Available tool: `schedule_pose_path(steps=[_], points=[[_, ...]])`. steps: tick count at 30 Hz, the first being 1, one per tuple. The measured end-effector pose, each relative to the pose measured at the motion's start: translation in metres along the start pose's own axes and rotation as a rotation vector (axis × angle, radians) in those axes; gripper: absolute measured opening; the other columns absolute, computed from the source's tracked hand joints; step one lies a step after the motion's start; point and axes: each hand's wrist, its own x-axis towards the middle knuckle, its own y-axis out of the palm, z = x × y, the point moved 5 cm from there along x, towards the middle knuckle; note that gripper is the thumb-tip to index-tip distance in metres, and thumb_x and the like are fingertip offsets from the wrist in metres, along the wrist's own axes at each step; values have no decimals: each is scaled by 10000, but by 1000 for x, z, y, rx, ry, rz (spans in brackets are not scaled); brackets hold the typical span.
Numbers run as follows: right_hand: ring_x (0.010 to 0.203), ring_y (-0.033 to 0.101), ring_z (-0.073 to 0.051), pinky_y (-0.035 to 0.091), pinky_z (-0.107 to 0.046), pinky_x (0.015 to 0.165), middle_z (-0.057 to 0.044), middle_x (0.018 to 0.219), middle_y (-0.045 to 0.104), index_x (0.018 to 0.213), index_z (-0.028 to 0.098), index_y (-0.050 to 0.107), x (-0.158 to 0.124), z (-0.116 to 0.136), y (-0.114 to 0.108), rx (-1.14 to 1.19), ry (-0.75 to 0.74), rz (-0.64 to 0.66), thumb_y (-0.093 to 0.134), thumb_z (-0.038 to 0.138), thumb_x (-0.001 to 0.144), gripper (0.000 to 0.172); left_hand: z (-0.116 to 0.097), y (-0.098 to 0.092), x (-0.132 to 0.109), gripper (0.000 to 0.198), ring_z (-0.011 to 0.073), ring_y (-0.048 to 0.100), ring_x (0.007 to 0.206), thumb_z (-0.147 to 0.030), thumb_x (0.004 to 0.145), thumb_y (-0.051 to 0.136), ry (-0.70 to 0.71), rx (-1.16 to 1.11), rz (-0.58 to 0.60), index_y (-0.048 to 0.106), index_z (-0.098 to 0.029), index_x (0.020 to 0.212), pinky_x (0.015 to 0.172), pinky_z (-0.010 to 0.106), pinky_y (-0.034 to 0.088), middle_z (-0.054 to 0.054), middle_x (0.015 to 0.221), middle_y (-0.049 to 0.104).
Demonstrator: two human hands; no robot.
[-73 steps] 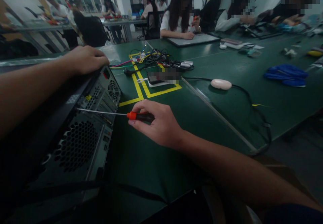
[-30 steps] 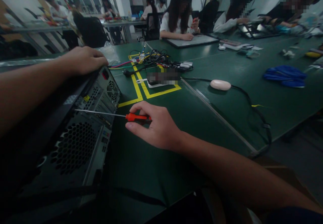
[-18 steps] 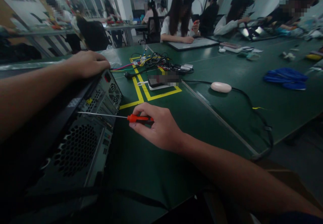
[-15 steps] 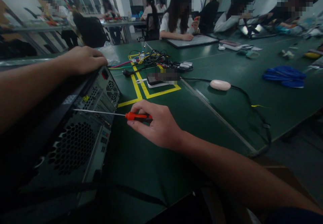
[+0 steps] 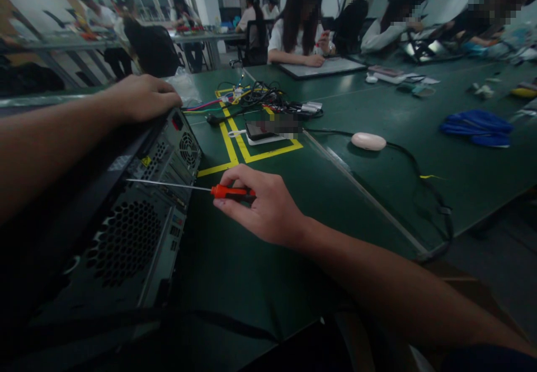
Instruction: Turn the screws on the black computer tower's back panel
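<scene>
A screwdriver with an orange and black handle is pinched in the fingers of my right hand. Its long metal shaft points left, and the tip meets the back panel near the edge of a dark desktop computer case. The honeycomb vent, ports, fan grille and red power switch of that panel face right. My left hand lies on top of the case towards its far corner, fingers stretched out and thumb hidden. Whether the tip sits in a screw is too small to tell.
Beyond the case are tangled cables, a phone on a white block and yellow tape on the green table. A black cord with a pale pink piece runs right, near a blue cloth bundle. Several people sit behind.
The whole view has shifted slightly, so things appear a little further right. Both hands and the screwdriver keep nearly the same places relative to the case.
</scene>
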Motion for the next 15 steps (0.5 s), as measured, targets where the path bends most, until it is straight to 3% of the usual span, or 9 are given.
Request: schedule_pose_path(steps=[15], points=[[789,609,-134,434,-267,746,-4,920,679,1019,182,619,0,-2,1,5,13,4,654,318,923,170,1,0,1,737,355,578,1189,-606,838,281,2,-13,-2,693,-132,1223,1055,492,415,161,1263,654]])
